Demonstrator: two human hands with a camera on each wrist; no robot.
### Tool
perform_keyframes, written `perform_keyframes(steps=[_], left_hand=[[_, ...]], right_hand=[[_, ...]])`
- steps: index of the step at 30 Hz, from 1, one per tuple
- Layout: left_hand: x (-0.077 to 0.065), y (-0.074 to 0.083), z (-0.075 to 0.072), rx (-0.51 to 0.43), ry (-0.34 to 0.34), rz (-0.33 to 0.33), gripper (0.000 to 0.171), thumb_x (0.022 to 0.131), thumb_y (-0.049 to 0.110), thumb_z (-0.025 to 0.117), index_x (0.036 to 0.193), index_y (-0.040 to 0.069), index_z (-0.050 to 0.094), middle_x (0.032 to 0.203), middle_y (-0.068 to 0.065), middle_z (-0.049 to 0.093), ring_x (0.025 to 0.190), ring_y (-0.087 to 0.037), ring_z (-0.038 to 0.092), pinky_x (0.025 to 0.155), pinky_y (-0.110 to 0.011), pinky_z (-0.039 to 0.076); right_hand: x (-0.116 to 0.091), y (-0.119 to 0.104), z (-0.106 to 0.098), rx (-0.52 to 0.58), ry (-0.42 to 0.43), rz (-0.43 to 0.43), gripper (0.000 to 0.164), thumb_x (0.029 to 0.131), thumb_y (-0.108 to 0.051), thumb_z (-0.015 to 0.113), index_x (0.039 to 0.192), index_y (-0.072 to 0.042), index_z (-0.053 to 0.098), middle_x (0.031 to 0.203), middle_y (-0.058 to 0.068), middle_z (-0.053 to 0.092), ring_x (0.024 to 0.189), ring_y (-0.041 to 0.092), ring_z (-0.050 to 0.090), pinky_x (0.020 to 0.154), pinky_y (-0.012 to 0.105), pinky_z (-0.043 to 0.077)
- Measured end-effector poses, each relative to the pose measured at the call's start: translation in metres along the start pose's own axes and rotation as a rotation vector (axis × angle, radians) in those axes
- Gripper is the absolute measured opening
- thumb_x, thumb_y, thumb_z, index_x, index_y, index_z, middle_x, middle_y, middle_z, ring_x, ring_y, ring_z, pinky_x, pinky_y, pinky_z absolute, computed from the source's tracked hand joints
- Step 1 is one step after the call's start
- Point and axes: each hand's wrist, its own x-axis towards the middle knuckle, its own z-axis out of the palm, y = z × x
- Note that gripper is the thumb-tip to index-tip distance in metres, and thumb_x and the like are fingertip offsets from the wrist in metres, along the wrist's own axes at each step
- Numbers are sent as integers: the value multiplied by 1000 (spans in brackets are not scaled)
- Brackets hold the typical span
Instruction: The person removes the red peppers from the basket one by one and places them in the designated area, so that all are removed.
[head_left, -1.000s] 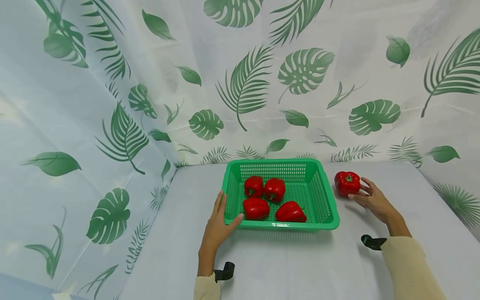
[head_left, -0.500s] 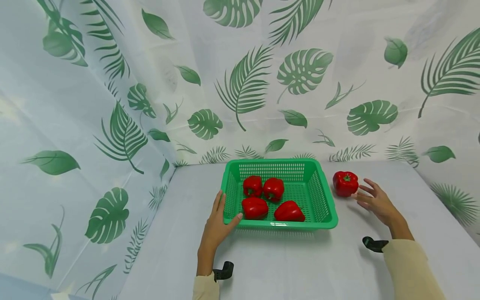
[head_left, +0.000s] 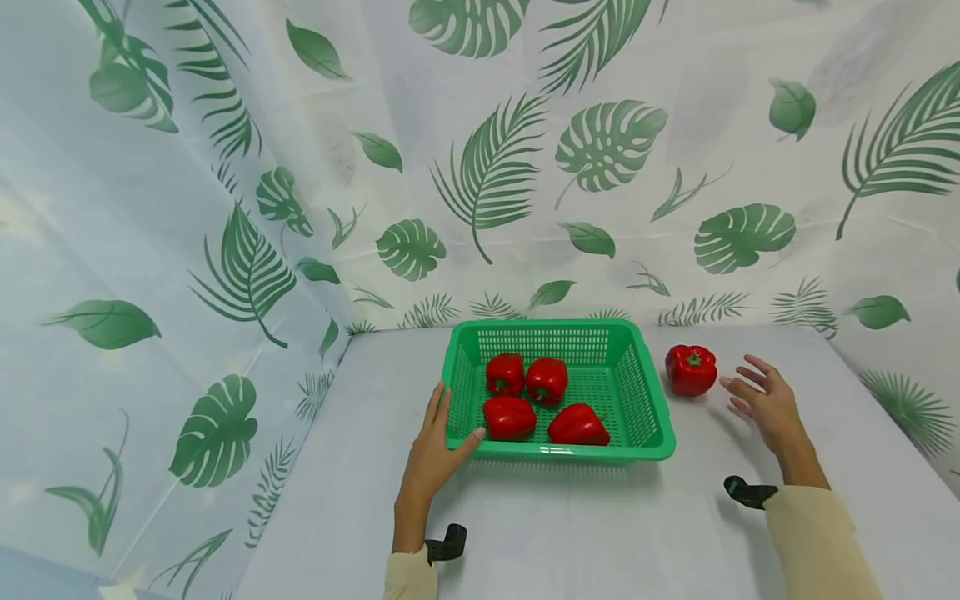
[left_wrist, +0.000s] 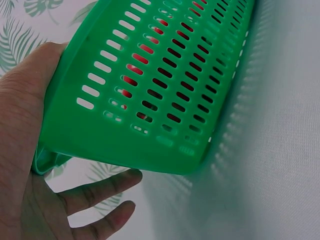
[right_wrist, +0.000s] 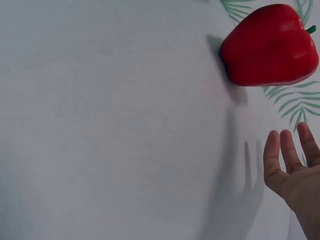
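Observation:
In the head view, a green plastic basket stands on the table with several red bell peppers inside. My left hand rests at its near left corner, thumb on the front rim and fingers along the left side. In the left wrist view the fingers lie straight, and the slotted basket wall fills the middle. To the right of the basket, another red bell pepper sits on the table, stem up. My right hand is apart from it on its right, fingers spread and holding nothing.
A pale cloth covers the table. Behind and to the left hangs a white sheet printed with green leaves. Both wrists carry black camera mounts.
My right hand has let go of the bell pepper beside the basket and drawn away to the right. The pepper stays on the table; my left hand keeps its place.

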Motion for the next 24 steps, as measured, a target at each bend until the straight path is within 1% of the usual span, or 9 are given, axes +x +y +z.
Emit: perform_keyframes(steps=[2, 4, 6, 7, 10, 13, 19, 21, 24], left_hand=[[0, 0, 1, 2, 1, 0, 92, 88, 66, 55, 158, 18, 19, 165, 9, 8, 143, -32, 36, 97, -61, 45], [0, 0, 1, 2, -1, -1, 92, 88, 67, 55, 158, 18, 19, 165, 9, 8, 143, -31, 35, 97, -61, 45], [0, 0, 1, 5, 0, -3, 92, 88, 67, 55, 158, 18, 19, 165, 8, 8, 144, -31, 35, 98, -61, 45], [0, 0, 1, 6, 0, -3, 92, 88, 67, 55, 157, 18, 20, 165, 8, 8, 144, -31, 35, 98, -61, 45], [0, 0, 1, 7, 3, -6, 92, 88, 67, 56, 157, 17, 20, 165, 8, 9, 144, -32, 35, 98, -61, 45], [1, 0, 0, 5, 2, -8, 92, 88, 66, 56, 157, 18, 20, 165, 8, 9, 144, -31, 34, 99, -61, 44], [0, 1, 1, -1, 1, -11, 92, 88, 66, 56, 158, 19, 19, 166, 7, 9, 143, -32, 36, 97, -61, 45], [0, 1, 1, -2, 1, -14, 92, 88, 66, 56, 158, 19, 19, 166, 7, 8, 142, -33, 37, 97, -62, 45], [1, 0, 1, 5, 3, -17, 92, 88, 66, 55, 158, 20, 19, 165, 8, 8, 142, -33, 37, 97, -62, 45]], right_hand=[[-2, -5, 1, 66, 47, -17, 85, 88, -40, 70, 156, -33, 20, 164, 14, 15, 91, -9, 49, 71, 12, 53], [-3, -9, 1, 144, 84, -41, 82, 86, -36, 73, 154, -32, 28, 160, 10, 25, 94, -6, 49, 69, 9, 52], [-4, -15, 2, 211, 98, -67, 79, 85, -31, 75, 152, -30, 33, 157, 7, 28, 101, -3, 49, 68, 8, 51], [-4, -18, 3, 225, 101, -80, 77, 85, -30, 75, 151, -30, 35, 156, 6, 30, 104, -2, 49, 69, 8, 51], [-5, -28, 4, 233, 91, -108, 75, 85, -31, 75, 150, -30, 37, 158, 4, 29, 111, 0, 47, 70, 7, 51], [-5, -38, 6, 215, 74, -142, 73, 86, -31, 73, 150, -30, 37, 160, 4, 27, 111, -1, 47, 71, 6, 50], [-7, -58, 8, 112, 25, -222, 67, 92, -30, 68, 151, -30, 36, 160, 4, 29, 106, -6, 48, 73, 5, 49], [-7, -65, 10, 57, -5, -244, 66, 93, -31, 66, 152, -30, 35, 160, 6, 29, 104, -9, 49, 74, 5, 49], [-8, -73, 13, -70, -61, -279, 64, 96, -32, 61, 153, -29, 31, 160, 11, 28, 103, -13, 49, 78, 7, 50]])
